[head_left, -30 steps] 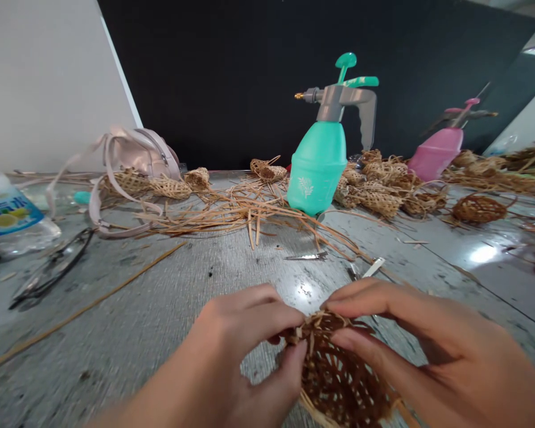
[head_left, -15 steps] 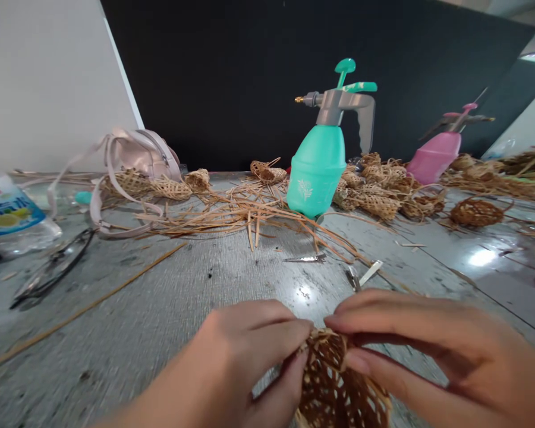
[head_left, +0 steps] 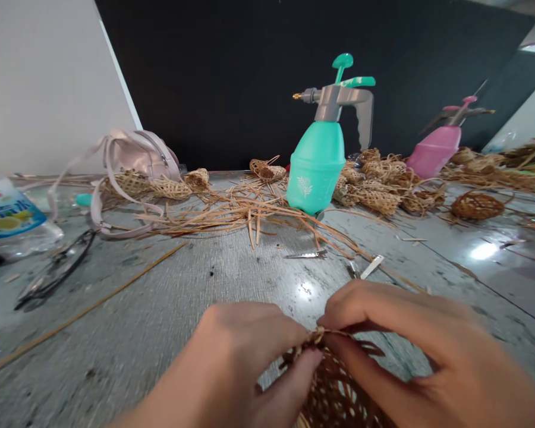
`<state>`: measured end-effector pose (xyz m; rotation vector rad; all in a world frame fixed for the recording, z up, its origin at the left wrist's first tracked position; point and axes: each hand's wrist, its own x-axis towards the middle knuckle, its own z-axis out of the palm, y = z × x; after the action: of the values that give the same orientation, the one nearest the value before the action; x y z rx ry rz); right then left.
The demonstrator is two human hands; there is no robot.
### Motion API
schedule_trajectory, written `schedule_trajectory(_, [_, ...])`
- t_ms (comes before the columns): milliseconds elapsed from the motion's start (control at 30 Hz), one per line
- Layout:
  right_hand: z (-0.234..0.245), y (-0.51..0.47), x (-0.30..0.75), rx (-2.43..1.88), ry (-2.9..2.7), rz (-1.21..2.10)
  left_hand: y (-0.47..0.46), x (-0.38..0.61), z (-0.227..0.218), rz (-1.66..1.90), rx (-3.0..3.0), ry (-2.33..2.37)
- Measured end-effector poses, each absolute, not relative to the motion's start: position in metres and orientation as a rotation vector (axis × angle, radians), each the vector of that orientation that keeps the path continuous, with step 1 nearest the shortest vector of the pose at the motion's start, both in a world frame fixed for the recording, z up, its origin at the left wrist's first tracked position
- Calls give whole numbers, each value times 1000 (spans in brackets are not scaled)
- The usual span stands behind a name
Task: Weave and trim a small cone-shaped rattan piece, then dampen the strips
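A small brown woven basket [head_left: 339,392] of thin strips, with open mesh, is at the bottom of the head view, partly cut off by the frame edge. My left hand [head_left: 249,356] pinches its rim from the left, thumb and fingers closed on the edge. On the other side my right hand [head_left: 401,345] grips the rim with thumb and bent fingers, close to the left fingertips. A thin strip shows between the two hands at the rim. Much of the basket's right side is hidden behind my right hand.
Beyond my hands lie metal clips [head_left: 307,254] and a heap of loose strips [head_left: 223,211]. A green spray bottle [head_left: 316,166] and a pink one [head_left: 434,151] stand among woven pieces [head_left: 378,187]. Left are pruning shears [head_left: 56,270], a plastic bottle [head_left: 15,220] and a pale bag [head_left: 138,154].
My right hand has shifted slightly left and up, its thumb now tucked at the rim nearer the left fingers. The basket has turned a little in my hands.
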<state>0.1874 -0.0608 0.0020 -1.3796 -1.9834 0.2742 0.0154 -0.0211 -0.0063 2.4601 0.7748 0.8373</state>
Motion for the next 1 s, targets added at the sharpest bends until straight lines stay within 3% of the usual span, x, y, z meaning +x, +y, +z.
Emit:
schedule_trajectory(167, [-1, -61, 185, -1361, -1986, 249, -18, 16, 0, 811, 2440, 852])
schedule_trajectory(400, [-5, -64, 191, -1229, -2074, -205, -13, 14, 5, 719, 2438, 875])
schedule_trajectory(567, [3, -55, 181, -1162, -2320, -197, -15, 11, 6, 507, 2474, 870])
schedule_trajectory(767, [23, -47, 159, -1242, -2430, -237, -12, 11, 2, 537, 2533, 951])
schedule_trajectory(1000, [8, -38, 158, -1155, -2587, -80, -13, 9, 7, 338, 2643, 1024])
